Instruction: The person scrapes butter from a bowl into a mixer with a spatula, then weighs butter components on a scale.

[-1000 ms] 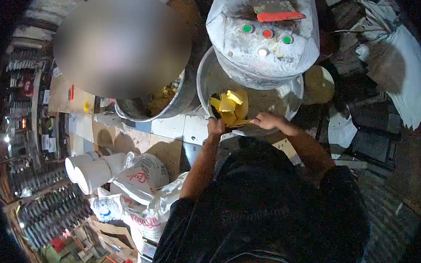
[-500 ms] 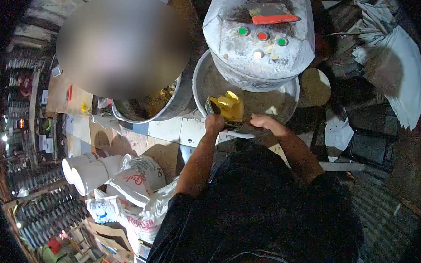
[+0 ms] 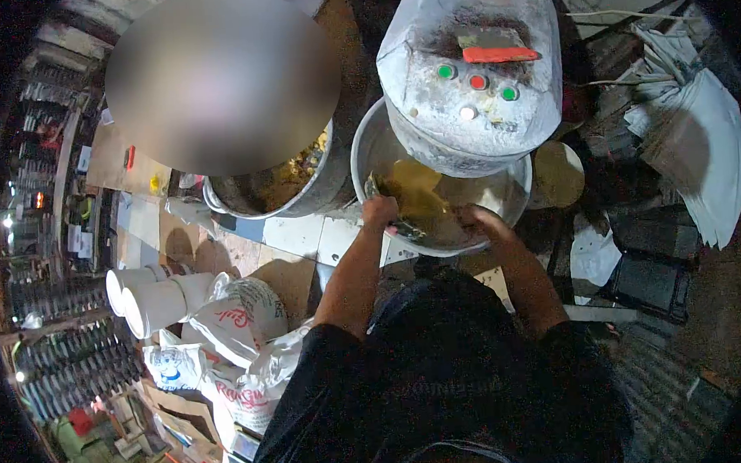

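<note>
Both hands inside mixer bowl [image 3: 503, 203]: left hand [image 3: 380, 210] and right hand [image 3: 479, 222] press yellow dough [image 3: 415, 196]; grips unclear. Dough loaded; working unfinished.

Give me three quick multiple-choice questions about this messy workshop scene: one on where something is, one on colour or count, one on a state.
1. Where are both hands?
A. in the steel bowl
B. on the sacks
C. on the white cups

2. How many green buttons are on the machine?
A. none
B. two
C. four

3. What is the yellow dough's state?
A. lying in the bowl
B. stacked on the floor
C. lying on the machine

Answers:
1. A: left hand and right hand reach over the bowl's rim.
2. B: the machine shows two green buttons flanking a red one.
3. A: the dough lies inside the bowl.
</note>
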Motion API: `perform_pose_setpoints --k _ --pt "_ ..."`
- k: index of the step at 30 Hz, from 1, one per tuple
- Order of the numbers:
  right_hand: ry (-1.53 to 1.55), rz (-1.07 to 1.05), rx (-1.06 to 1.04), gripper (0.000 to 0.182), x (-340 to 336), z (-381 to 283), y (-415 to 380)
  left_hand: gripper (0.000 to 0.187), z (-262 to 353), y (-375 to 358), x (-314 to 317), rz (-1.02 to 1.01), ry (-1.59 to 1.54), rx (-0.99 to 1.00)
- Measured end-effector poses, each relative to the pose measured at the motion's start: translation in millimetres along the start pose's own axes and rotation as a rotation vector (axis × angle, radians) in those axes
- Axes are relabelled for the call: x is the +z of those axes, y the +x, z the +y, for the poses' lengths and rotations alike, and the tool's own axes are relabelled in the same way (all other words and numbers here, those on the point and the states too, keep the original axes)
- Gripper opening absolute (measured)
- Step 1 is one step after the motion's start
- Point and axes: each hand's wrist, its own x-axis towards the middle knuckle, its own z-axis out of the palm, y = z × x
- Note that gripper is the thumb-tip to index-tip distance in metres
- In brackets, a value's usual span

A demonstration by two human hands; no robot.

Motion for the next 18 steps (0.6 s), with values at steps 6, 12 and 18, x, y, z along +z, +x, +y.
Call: perform_pose_setpoints --k 6,12,18 --pt "-0.679 0.534 0.103 0.039 14 -31 1 0.031 16 -23 -78 0.232 -0.168 -0.515" --pt "-1.059 0.569 0.145 0.065 55 -57 -33 0.032 -18 -64 -92 0.173 -0.196 -0.101" --pt "-0.897 0.426 0.190 0.052 117 -103 -63 0.013 -76 -98 -7 0.378 -1.374 -0.288"
